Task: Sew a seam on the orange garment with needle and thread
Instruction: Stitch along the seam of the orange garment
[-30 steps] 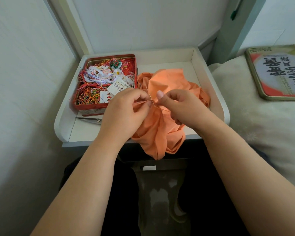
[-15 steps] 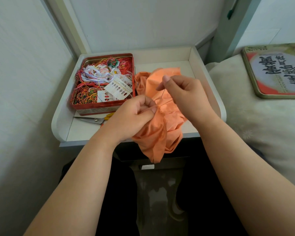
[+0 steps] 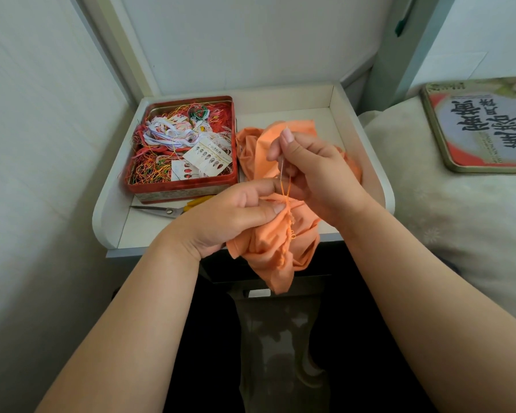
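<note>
Orange garment (image 3: pixel 276 245): crumpled, bunched at the bench's front edge, lower part hanging over it, frayed seam edge up near the middle. Needle (image 3: pixel 283 162): thin, roughly upright, above the seam. Orange thread (image 3: pixel 287 189): taut, running from the seam up toward the needle.

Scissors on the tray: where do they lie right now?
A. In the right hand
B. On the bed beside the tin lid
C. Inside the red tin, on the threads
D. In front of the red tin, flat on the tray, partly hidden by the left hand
D. The scissors lie flat on the white tray just in front of the red tin, their yellow handles running behind the left hand.
</note>
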Demonstrator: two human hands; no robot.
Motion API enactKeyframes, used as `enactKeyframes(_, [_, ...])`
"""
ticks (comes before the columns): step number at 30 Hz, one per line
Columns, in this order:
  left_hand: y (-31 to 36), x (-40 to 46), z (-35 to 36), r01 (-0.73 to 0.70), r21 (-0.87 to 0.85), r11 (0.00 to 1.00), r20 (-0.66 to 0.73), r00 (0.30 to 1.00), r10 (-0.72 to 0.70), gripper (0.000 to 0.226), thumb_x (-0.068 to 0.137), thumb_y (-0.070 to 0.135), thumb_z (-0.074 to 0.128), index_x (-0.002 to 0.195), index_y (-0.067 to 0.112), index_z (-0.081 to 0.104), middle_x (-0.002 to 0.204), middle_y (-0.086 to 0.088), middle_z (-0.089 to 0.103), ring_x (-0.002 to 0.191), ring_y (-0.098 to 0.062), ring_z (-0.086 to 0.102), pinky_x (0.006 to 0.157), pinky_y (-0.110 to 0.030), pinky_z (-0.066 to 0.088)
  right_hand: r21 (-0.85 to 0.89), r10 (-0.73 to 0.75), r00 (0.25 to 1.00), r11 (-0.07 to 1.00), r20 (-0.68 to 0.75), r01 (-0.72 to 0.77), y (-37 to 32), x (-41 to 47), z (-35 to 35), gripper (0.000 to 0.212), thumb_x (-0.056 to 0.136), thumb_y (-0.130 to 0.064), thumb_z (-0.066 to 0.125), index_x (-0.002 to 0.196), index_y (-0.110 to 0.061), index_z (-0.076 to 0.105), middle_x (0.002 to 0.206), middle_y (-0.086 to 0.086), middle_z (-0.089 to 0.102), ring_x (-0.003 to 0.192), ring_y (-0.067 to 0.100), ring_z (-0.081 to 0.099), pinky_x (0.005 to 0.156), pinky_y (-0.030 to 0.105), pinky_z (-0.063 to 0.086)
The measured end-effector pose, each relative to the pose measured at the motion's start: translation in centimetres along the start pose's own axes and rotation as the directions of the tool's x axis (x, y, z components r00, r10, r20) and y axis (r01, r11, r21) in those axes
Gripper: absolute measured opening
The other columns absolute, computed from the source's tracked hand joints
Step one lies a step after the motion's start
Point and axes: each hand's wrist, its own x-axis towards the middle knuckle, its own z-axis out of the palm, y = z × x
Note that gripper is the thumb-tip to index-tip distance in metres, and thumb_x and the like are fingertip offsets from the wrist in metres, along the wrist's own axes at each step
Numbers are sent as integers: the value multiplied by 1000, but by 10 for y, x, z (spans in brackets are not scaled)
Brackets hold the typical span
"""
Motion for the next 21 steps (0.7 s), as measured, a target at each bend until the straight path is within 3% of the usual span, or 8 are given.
enactKeyframes(4, [-2,2,1,69,66,995,-28,997,-67,37,100,7,45,135,17,51,125,-5,65,112,-15,63,96,-26,49,-135,-57,998,989,-28,53,-3,-1,-3,38,105,-21,38,76,-8,57,65,0,44,61,9,41,59,17,38])
enactKeyframes(7, [-8,6,-4,73,139,988,-145,988,-53,57,96,16,53,148,27,33,127,-1,57,117,-23,56,110,-41,39,-169,-84,993,983,-77,71,-5,1,-8,40,104,-23,37,72,-10,57,75,-1,56,73,8,52,72,18,42])
enactKeyframes(9, [-9,7,-6,44,172,984,-229,973,-4,67,92,21,56,149,37,26,121,-1,57,106,-27,57,108,-42,38,-5,-39,991,999,-130,39,-8,3,-12,42,105,-23,35,70,-12,54,81,-2,65,84,9,61,79,21,45])
enactKeyframes(11, [-10,10,-7,-36,177,984,-294,952,88,66,91,24,57,146,47,28,113,-6,59,87,-27,54,102,-40,40,308,21,995,951,-98,10,-11,3,-16,41,106,-25,31,72,-11,49,77,1,65,79,16,64,79,28,52])
enactKeyframes(13, [-8,9,-7,-110,198,974,-365,914,178,61,94,20,57,142,50,34,78,-6,54,69,-23,44,82,-32,43,437,34,996,899,-80,4,-14,2,-17,38,106,-27,31,76,-11,48,71,2,60,62,15,58,73,32,56])
enactKeyframes(15, [-4,8,-5,-153,253,955,-416,875,250,56,97,14,55,140,45,39,54,5,40,54,-15,34,61,-28,34,330,35,990,944,-139,13,-13,2,-18,38,106,-28,33,76,-12,50,70,2,59,54,13,52,65,31,53])
enactKeyframes(17, [-3,7,-3,-167,317,934,-454,837,304,51,97,11,55,137,41,45,48,11,36,45,-12,31,54,-31,31,108,2,975,994,-224,23,-11,2,-19,39,105,-27,37,73,-12,54,71,2,63,50,13,50,60,29,49])
enactKeyframes(21, [-1,6,-1,-163,412,896,-519,767,378,41,95,13,59,131,31,57,53,-20,35,44,-35,32,47,-36,31,-362,-69,968,932,-240,-24,-13,1,-20,38,104,-24,40,75,-7,55,74,2,72,46,14,46,51,21,42])
